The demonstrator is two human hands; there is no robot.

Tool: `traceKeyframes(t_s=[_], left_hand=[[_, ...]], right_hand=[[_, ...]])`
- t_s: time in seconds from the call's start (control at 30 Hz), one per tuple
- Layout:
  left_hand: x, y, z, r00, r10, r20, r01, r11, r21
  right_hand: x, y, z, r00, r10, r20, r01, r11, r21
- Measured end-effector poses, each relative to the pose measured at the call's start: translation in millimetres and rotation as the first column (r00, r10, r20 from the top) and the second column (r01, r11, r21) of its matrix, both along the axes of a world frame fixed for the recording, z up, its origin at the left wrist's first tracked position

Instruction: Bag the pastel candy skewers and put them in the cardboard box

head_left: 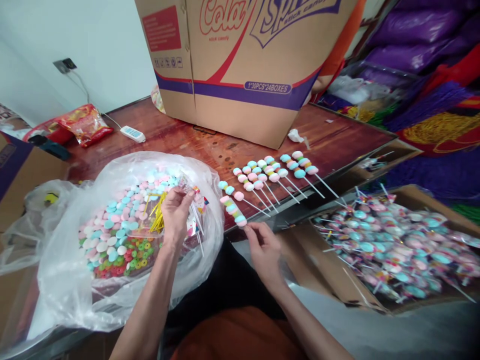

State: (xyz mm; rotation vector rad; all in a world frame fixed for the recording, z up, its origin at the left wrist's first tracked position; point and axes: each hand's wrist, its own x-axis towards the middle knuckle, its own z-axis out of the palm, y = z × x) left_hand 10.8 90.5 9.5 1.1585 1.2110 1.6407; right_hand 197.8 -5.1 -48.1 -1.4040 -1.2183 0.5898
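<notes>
My right hand (264,247) pinches the lower end of a marshmallow stick (233,212), its pink, blue and green pieces tilted up to the left. My left hand (177,207) is closed at the fingertips on a small clear printed wrapper (186,184), above a big plastic bag (63,290). Inside that bag lie loose pastel marshmallows (112,225), red and green gummy rings (138,256), yellow twist ties (156,215) and white sticks (200,235). Several finished-looking marshmallow sticks (279,172) lie in a row along the table edge, just beyond my right hand.
A large cardboard box (228,100) stands at the back of the wooden table (168,132), with part of a person behind it. To the right, a lower open carton (333,275) is heaped with wrapped marshmallow sticks (405,250). A power strip (132,134) and red packet (84,125) sit back left.
</notes>
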Motion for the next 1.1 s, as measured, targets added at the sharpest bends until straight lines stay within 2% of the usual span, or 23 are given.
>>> traceKeyframes(t_s=[0.13, 0.27, 0.33, 0.37, 0.5, 0.6, 0.73, 0.87, 0.93, 1.0, 1.1], left_hand=[[-0.9, -3.2, 12.9, 0.968, -0.088, -0.234, 0.106, 0.992, 0.065], [-7.8, 0.3, 24.6, 0.955, -0.165, -0.245, 0.179, 0.983, 0.034], [-12.6, 3.7, 24.5, 0.903, -0.26, -0.341, 0.265, 0.964, -0.03], [-14.9, 5.1, 22.8, 0.897, -0.26, -0.359, 0.259, 0.964, -0.051], [-22.0, 6.5, 11.0, 0.959, -0.107, -0.264, 0.079, 0.99, -0.116], [-24.1, 4.0, 4.4, 0.998, -0.004, -0.061, -0.009, 0.978, -0.206], [-24.7, 0.2, 3.3, 0.977, 0.094, 0.191, -0.043, 0.967, -0.253], [-26.1, -2.5, 7.2, 0.937, 0.152, 0.314, -0.084, 0.972, -0.221], [-27.6, -4.4, 9.1, 0.938, 0.135, 0.319, -0.07, 0.976, -0.208], [-28.9, -7.7, 9.7, 0.96, 0.096, 0.262, -0.038, 0.975, -0.219], [-28.4, -15.4, 8.6, 0.996, 0.076, 0.054, -0.062, 0.973, -0.223]], right_hand=[[-1.5, 7.8, 4.4, 0.994, 0.025, 0.107, -0.025, 1.0, -0.004], [-3.4, 10.8, 6.9, 0.992, 0.019, 0.127, -0.017, 1.0, -0.017], [-4.0, 12.9, 6.2, 0.986, 0.015, 0.164, -0.014, 1.0, -0.006], [-4.2, 14.3, 5.6, 0.982, 0.013, 0.186, -0.013, 1.0, 0.002], [-4.6, 19.4, 3.2, 0.949, -0.022, 0.315, 0.011, 0.999, 0.035], [-5.0, 20.0, 2.4, 0.91, -0.024, 0.414, 0.023, 1.0, 0.007], [-5.7, 17.9, 1.9, 0.889, -0.02, 0.457, 0.029, 1.0, -0.011], [-5.2, 17.6, 3.5, 0.882, -0.029, 0.471, 0.05, 0.998, -0.031], [-3.8, 18.2, 5.6, 0.912, -0.011, 0.409, 0.021, 1.0, -0.019], [-1.8, 17.9, 8.1, 0.946, -0.007, 0.324, 0.001, 1.0, 0.02], [1.9, 14.1, 10.1, 0.977, -0.007, 0.211, -0.001, 0.999, 0.04]])
